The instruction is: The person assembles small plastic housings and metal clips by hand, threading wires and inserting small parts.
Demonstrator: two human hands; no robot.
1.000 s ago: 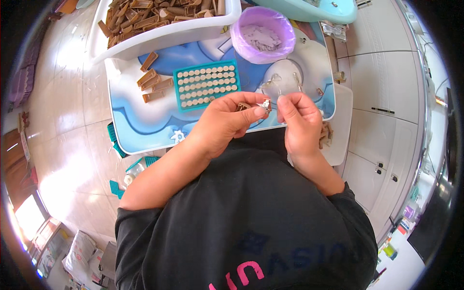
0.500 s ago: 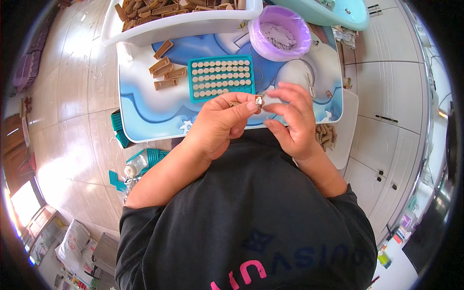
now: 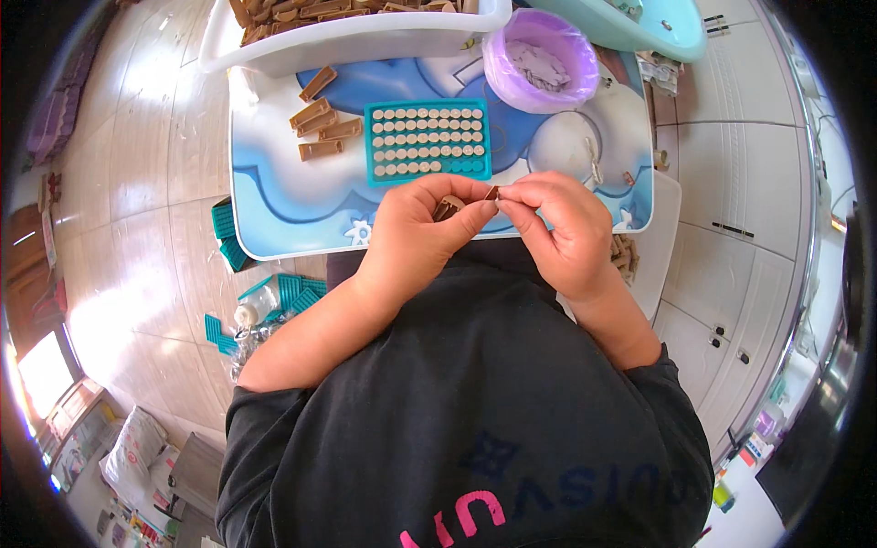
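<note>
Both arms come up from the bottom with the elbows bent, and the hands meet in front of the dark shirt [image 3: 438, 384], over the near edge of the table [image 3: 301, 196]. The left hand [image 3: 416, 219] is pinching a small brown piece [image 3: 448, 208] between thumb and fingers. The right hand [image 3: 566, 224] brings its thumb and pointing finger together at the end of that piece, but I can't tell if they grip it or something tiny there. The table has round corners and blue and white swirls. On it is a blue-green tray [image 3: 370, 146] with rows of pale round bits [image 3: 425, 139]. A few brown blocks [image 3: 341, 130] lie left of the tray. A big white tub [image 3: 365, 47] full of brown blocks is at the far side, with a purple bucket [image 3: 498, 82] to its right. White cupboards [image 3: 731, 173] stand on the right, and shiny floor tiles [image 3: 137, 228] are on the left. There is room to move on the table's left part and between the tray and the near edge.
</note>
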